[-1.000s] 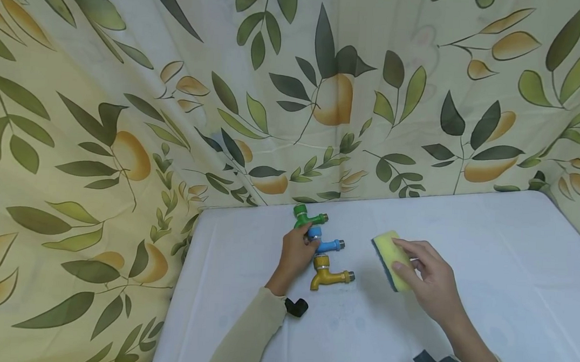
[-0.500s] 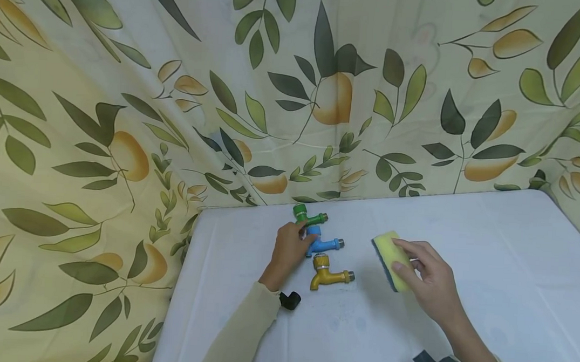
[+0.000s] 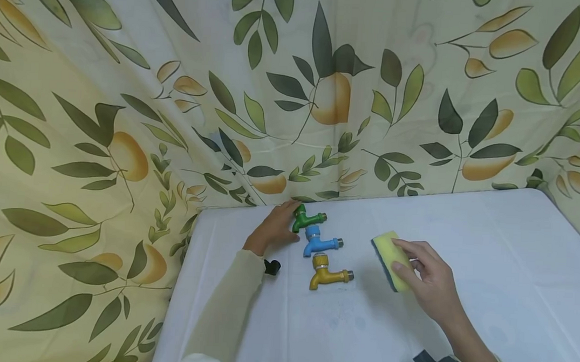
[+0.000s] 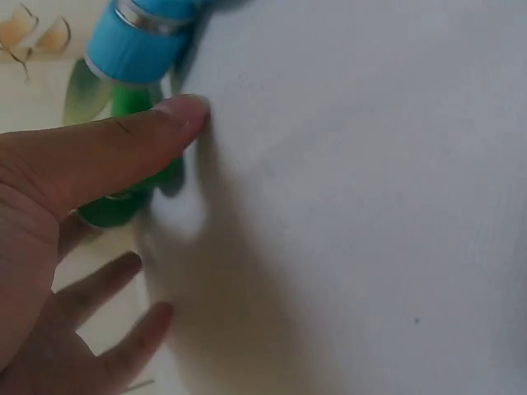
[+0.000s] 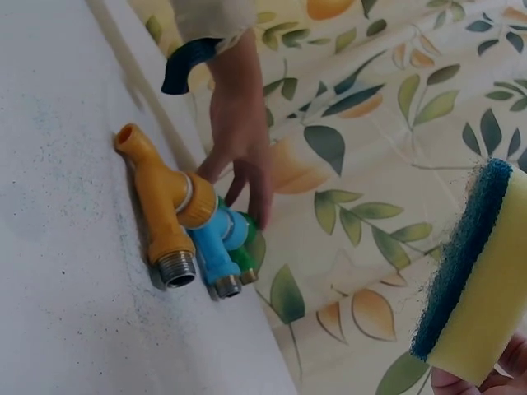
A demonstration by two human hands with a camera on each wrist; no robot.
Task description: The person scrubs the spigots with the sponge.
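Note:
Three plastic taps lie in a column on the white table: a green tap (image 3: 309, 220) at the back, a blue tap (image 3: 320, 243), then a yellow tap (image 3: 328, 278) in front. My left hand (image 3: 272, 227) is at the green tap's left side, thumb and fingers spread apart around it. In the left wrist view the thumb (image 4: 123, 148) partly covers the green tap (image 4: 111, 212); whether any finger touches it I cannot tell. My right hand (image 3: 431, 287) pinches a yellow sponge (image 3: 392, 258) with a dark scouring side, held above the table to the right of the taps.
A leaf-patterned curtain (image 3: 394, 142) hangs behind and left of the white table (image 3: 462, 237). The green tap lies near the table's back edge. Dark straps show at both wrists.
My left hand has left the blue tap and moved back and left to the green tap, its fingers spreading. The right hand keeps the sponge in place.

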